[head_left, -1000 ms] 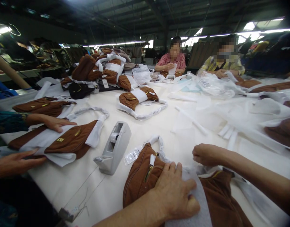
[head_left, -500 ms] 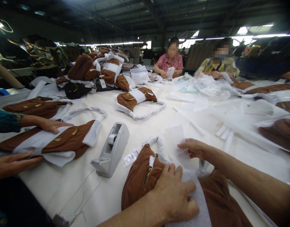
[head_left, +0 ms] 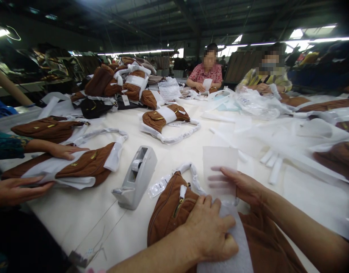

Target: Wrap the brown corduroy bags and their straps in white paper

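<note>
Corduroy bag (head_left: pixel 170 216) sits under my spread left hand (head_left: pixel 208 231), while my right hand (head_left: pixel 239 185) pinches a white foam sheet (head_left: pixel 219 163).

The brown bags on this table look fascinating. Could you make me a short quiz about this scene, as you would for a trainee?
1. Which hand presses on the brown bag?
2. True or false: the grey tape dispenser stands between that bag and a co-worker's bag with a white band.
3. What does the right hand hold?
A) a roll of tape
B) a thin white sheet
C) a pair of scissors

Key:
1. The left hand
2. True
3. B
</note>
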`<action>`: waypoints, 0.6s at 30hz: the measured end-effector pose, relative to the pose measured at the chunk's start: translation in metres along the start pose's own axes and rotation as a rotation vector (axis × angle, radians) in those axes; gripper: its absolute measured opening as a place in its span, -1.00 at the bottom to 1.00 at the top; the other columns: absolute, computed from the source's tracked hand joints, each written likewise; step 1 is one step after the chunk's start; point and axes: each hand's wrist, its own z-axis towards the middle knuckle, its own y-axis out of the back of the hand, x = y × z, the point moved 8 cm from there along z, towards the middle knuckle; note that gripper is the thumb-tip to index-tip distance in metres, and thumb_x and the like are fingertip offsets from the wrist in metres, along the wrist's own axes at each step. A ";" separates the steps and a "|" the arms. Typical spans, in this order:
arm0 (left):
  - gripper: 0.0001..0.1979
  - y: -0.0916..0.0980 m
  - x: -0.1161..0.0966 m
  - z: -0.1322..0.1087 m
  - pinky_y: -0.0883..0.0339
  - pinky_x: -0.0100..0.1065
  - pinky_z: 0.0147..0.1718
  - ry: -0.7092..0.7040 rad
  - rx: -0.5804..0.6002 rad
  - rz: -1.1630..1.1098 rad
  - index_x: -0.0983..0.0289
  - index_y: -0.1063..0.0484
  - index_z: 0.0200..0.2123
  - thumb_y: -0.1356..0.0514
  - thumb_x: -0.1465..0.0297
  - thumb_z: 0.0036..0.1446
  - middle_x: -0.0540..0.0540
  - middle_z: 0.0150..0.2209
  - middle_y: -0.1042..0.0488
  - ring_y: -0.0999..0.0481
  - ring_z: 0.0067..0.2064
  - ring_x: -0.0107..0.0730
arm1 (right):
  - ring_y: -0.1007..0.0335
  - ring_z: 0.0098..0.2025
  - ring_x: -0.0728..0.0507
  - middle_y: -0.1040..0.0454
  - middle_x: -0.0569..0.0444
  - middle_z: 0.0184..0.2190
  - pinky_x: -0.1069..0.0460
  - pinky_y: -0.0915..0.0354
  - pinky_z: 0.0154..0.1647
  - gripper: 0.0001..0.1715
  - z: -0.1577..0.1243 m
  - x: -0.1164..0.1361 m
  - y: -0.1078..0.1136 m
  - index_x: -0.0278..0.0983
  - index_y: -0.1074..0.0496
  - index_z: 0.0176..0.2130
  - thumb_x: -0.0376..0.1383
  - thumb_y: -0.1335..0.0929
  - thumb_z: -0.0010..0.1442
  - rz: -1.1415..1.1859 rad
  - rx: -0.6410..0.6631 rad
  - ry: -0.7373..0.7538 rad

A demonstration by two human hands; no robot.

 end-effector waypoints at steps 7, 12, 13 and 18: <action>-0.70 0.007 -0.003 -0.003 -0.01 0.11 0.02 0.044 -0.074 -0.033 0.20 -0.38 -0.22 -0.13 0.21 -0.03 0.20 0.08 -0.11 -0.07 0.12 0.02 | -0.36 -0.05 -0.21 -0.46 -0.08 -0.12 -0.16 -0.16 0.08 -0.60 -0.026 -0.001 -0.016 -0.26 -0.40 -0.10 -0.08 -0.29 0.16 0.023 0.111 0.133; -0.74 0.008 -0.008 0.000 -0.11 -0.07 -0.01 -0.029 -0.053 -0.009 0.23 -0.39 -0.24 -0.09 0.25 0.02 0.12 -0.14 -0.33 -0.25 -0.07 -0.18 | -0.32 -0.01 -0.20 -0.44 -0.05 -0.09 -0.17 -0.09 0.12 -0.57 -0.041 -0.003 -0.026 -0.26 -0.41 -0.08 -0.06 -0.28 0.16 -0.067 0.145 0.235; -0.74 0.007 -0.008 0.001 -0.13 -0.11 -0.02 -0.047 -0.046 -0.016 0.24 -0.39 -0.24 -0.08 0.26 0.03 0.11 -0.18 -0.36 -0.27 -0.09 -0.20 | -0.29 0.02 -0.20 -0.43 -0.04 -0.07 -0.16 -0.07 0.14 -0.58 -0.045 -0.004 -0.028 -0.26 -0.41 -0.08 -0.07 -0.28 0.17 -0.122 0.143 0.268; -0.76 0.007 -0.010 -0.001 -0.08 -0.11 0.03 -0.064 -0.049 -0.022 0.25 -0.39 -0.23 -0.06 0.32 0.03 0.11 -0.18 -0.40 -0.25 -0.02 -0.20 | -0.18 0.11 -0.16 -0.37 0.06 0.01 -0.13 0.08 0.23 -0.67 -0.064 -0.020 -0.021 -0.19 -0.41 -0.07 -0.16 -0.29 0.18 -0.180 0.012 0.400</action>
